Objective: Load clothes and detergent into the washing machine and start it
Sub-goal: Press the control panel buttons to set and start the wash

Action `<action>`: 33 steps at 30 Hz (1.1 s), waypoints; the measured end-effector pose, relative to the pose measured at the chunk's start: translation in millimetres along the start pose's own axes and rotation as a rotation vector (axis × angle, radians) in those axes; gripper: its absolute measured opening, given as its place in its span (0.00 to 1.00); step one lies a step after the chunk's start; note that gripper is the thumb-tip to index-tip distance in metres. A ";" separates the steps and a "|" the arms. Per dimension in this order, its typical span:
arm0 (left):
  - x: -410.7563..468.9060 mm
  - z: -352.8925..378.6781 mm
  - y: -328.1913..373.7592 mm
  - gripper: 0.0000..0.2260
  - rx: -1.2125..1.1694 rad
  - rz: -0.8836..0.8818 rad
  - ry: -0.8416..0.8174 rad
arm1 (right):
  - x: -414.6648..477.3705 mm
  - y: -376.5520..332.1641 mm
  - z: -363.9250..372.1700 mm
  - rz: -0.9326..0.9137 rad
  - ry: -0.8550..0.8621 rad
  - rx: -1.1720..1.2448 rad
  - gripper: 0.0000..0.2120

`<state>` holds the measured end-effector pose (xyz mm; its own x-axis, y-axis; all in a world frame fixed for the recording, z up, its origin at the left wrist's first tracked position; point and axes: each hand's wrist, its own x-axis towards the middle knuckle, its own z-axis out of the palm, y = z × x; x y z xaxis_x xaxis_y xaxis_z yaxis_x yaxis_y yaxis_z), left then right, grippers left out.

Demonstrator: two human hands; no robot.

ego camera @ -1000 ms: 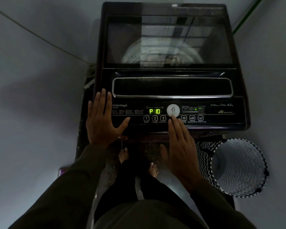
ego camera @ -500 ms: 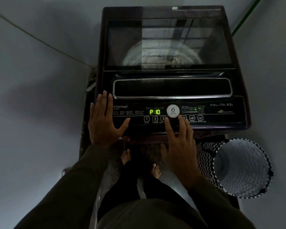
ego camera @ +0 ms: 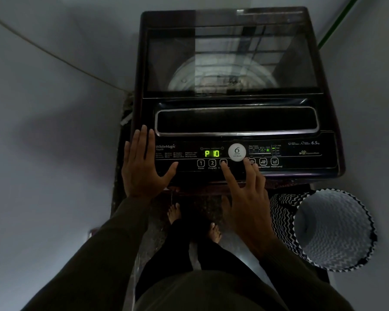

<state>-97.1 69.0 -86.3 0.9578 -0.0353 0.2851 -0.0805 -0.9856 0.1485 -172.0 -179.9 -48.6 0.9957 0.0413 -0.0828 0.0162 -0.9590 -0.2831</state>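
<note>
A black top-loading washing machine point(ego camera: 234, 117) stands in front of me with its glass lid point(ego camera: 231, 63) down; the drum shows dimly through it. The green display point(ego camera: 212, 153) on the control panel reads P 10. My left hand point(ego camera: 142, 169) lies flat and spread on the panel's left end. My right hand point(ego camera: 245, 196) hovers over the front edge, fingers apart, with the index fingertip on the third round button point(ego camera: 223, 163), to the right of the Power and Program buttons. No clothes or detergent are visible outside the machine.
A zigzag-patterned laundry basket point(ego camera: 332, 230) stands on the floor to the right of the machine, its inside looking bare. Grey walls close in on both sides. A green pipe point(ego camera: 337, 21) runs up the right wall. My bare feet point(ego camera: 193, 221) stand below the panel.
My right hand slid left from the round white dial to the third button. The left hand stayed put. The display still reads P 10.
</note>
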 end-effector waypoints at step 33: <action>-0.2 -1.8 0.5 0.40 0.000 0.002 -0.032 | 2.9 4.9 -9.2 -0.016 -0.012 -0.037 0.40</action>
<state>-97.8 68.8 -84.6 0.9659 -0.0422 0.2553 -0.0823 -0.9855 0.1482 -168.2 -187.0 -41.5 0.9941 0.0600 -0.0902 0.0358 -0.9679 -0.2489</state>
